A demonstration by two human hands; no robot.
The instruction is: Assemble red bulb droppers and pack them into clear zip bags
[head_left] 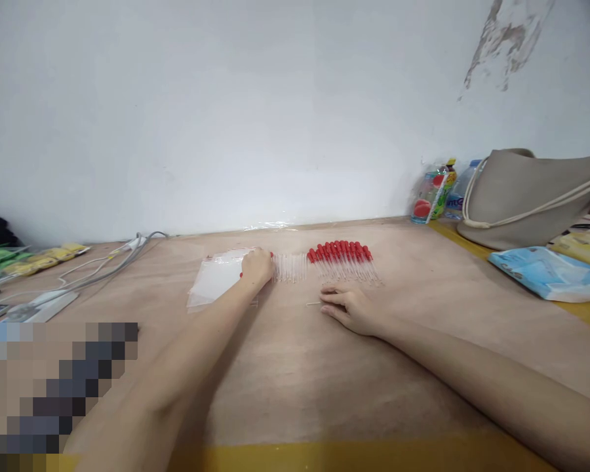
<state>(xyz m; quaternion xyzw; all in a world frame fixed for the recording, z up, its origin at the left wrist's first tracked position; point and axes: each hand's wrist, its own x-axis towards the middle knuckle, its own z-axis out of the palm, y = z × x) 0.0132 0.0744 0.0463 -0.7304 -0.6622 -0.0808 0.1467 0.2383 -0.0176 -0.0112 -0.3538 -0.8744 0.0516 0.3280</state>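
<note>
My left hand (258, 265) is closed, knuckles up, at the right edge of some flat clear plastic bags (219, 278). Bits of red show on both sides of it, but its fingertips are hidden. Just right of it lies a row of thin clear glass tubes (291, 267). Farther right, several droppers with red rubber bulbs (341, 252) lie side by side, bulbs toward the wall. In front of them my right hand (351, 309) rests low over the table, its fingers bent around one end of a thin glass tube (313, 303) that points left.
Cables and a white power strip (52, 306) lie at left, near green and yellow packets (39, 261). At right stand drink bottles (435, 193), a grey bag (526, 196) and a blue wipes pack (545, 272). A wall (226, 118) bounds the brown-covered table (275, 387).
</note>
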